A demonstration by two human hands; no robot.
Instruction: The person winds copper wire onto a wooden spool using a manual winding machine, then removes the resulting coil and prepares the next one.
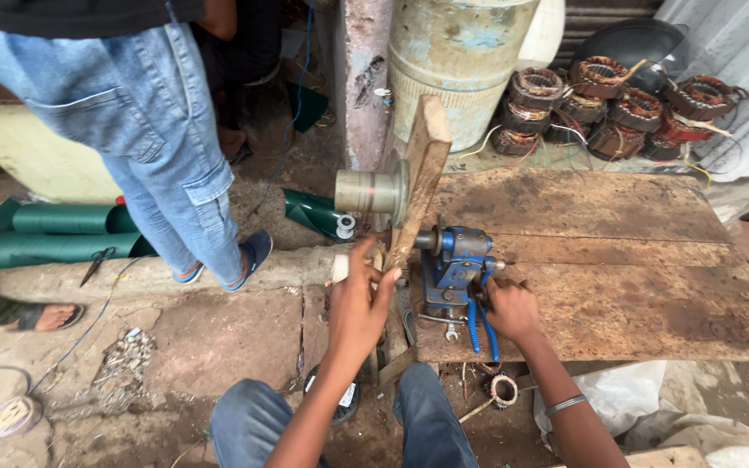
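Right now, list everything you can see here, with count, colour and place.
winding machine: one, blue, left end of bench
wooden board: one, brown, on the machine's shaft
spool: one, grey, left of the board
bench: one, worn brown wood, right
motor stators: about ten, copper-wound, behind bench
drum: one, pale, top centre
green rolls: several, on ground, left
scissors: one, dark, by rolls
standing person: one, blue jeans, top left
left hand: at the board's lower edge
right hand: on the machine's blue crank

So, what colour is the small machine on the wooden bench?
Blue, with a blue crank handle; the machine shows best in the head view, beside the right hand.
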